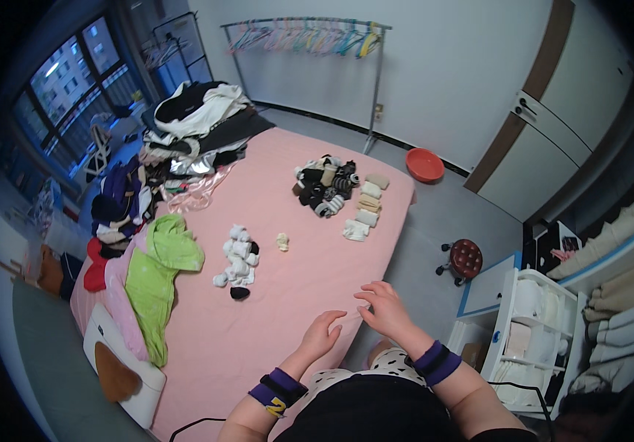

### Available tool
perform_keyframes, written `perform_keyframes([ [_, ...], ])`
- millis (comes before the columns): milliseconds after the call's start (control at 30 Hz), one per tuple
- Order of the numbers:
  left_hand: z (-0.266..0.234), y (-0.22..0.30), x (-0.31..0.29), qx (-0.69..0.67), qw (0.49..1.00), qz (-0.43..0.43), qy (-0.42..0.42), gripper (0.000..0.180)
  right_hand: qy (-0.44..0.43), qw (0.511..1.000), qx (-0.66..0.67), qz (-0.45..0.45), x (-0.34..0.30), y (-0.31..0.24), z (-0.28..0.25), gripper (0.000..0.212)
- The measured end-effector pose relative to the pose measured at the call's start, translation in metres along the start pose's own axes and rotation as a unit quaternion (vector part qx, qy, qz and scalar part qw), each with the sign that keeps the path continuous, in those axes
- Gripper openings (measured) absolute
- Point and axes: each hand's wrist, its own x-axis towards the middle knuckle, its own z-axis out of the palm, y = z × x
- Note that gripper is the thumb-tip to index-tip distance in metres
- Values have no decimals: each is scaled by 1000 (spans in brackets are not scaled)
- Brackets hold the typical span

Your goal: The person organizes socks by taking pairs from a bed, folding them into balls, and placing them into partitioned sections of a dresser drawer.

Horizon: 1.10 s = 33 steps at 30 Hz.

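Note:
My left hand (321, 336) and my right hand (386, 309) face each other over the near right edge of the pink bed sheet (280, 335). Both are open, with their fingers apart and nothing visible in them. Ahead of them on the bed lies a heap of white socks (239, 258), some with black parts. A small cream bundle (282, 241) sits beside it. Farther off is a pile of mostly black and grey rolled socks (326, 184). Along its right runs a row of folded white and beige pieces (368, 206).
Mixed clothes (191, 140) are piled at the bed's far left, with a lime-green garment (156, 283) nearer. A hanger rack (306, 37) stands by the wall. On the floor are a red basin (425, 165) and a round stool (466, 259). An open white drawer (534, 328) holds folded clothes.

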Motion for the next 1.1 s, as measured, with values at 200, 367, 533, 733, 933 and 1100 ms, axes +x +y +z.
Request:
perform_keyframes([
  [200,-20,-32,-11,-10,996,-69,47,32,-78,996,15,-42,38,0,41,26],
  [367,-45,-52,-6,-18,984,-159,82,32,-152,986,22,-63,80,17,71,27],
  [533,-50,-92,13,-42,960,-245,126,31,-206,973,62,-83,135,40,107,29],
  [733,-32,-130,54,-104,929,-324,142,30,-260,959,100,-58,181,85,143,31],
  [933,-31,-188,110,-133,911,-360,153,35,-316,942,117,-15,232,136,196,37],
  [1100,0,-170,123,-189,866,-430,172,37,-342,930,130,27,198,171,212,46],
])
